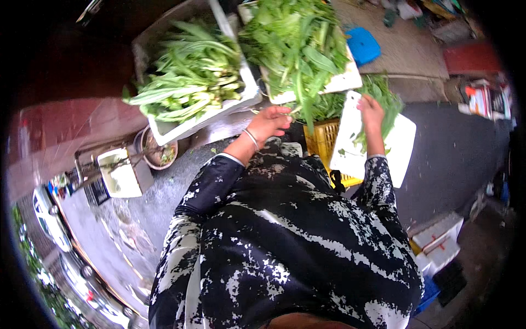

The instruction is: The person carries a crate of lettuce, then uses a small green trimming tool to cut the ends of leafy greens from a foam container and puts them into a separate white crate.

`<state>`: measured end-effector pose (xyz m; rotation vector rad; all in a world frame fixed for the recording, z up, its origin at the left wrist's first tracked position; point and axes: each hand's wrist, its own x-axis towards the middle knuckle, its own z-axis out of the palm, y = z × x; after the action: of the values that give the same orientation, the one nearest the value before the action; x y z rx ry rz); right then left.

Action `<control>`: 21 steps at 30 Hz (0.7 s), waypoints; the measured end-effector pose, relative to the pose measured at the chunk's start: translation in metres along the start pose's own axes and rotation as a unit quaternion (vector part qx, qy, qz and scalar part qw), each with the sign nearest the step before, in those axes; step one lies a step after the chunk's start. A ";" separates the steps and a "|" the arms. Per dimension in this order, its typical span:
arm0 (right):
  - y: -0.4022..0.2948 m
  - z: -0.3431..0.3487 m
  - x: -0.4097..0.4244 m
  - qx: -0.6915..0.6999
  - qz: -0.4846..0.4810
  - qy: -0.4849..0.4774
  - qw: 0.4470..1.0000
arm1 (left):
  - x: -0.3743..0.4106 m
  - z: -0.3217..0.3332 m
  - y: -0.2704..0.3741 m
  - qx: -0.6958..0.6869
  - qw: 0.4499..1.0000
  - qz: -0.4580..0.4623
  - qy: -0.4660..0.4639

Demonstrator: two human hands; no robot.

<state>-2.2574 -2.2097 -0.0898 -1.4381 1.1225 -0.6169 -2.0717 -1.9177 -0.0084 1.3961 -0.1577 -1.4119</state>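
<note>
My left hand (269,126), with a light bracelet at the wrist, is loosely curled with its fingers apart. A pale stem end shows just beyond its fingertips, beside a long green leaf (306,105) drooping over the edge of a white foam box (283,98) heaped with leafy greens (296,45). My right hand (372,114) is over a white foam lid (400,144), its fingers bent inward. Loose greens (382,96) lie on the lid behind and beneath that hand. Whether the fingers grip any of them is hidden. The lid rests on a yellow plastic crate (322,142).
Left of my hands, another foam box (197,117) holds bundled long-leaf vegetables (193,78). A round bucket (158,158) with scraps and a white bin (117,172) stand further left. A blue plastic object (363,46) lies beyond the boxes. Parked cars (51,216) are at far left.
</note>
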 end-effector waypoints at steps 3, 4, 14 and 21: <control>-0.055 0.144 -0.005 0.015 -0.088 -0.212 0.973 | -0.008 -0.026 -0.008 -0.035 0.999 0.006 0.041; -0.066 0.189 -0.011 0.040 -0.097 -0.242 0.965 | -0.013 -0.034 -0.011 -0.048 0.997 0.011 0.057; -0.123 0.383 -0.008 -0.429 -0.231 -0.281 0.827 | -0.073 -0.085 -0.036 -0.191 0.963 0.036 0.186; -0.172 0.325 -0.022 -0.001 0.037 -0.503 0.864 | -0.069 -0.097 -0.018 -0.200 0.962 0.062 0.178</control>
<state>-1.9344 -2.0635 0.0103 -1.4122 0.3269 0.2248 -2.0261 -1.8063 -0.0072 1.2497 0.2571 -0.9992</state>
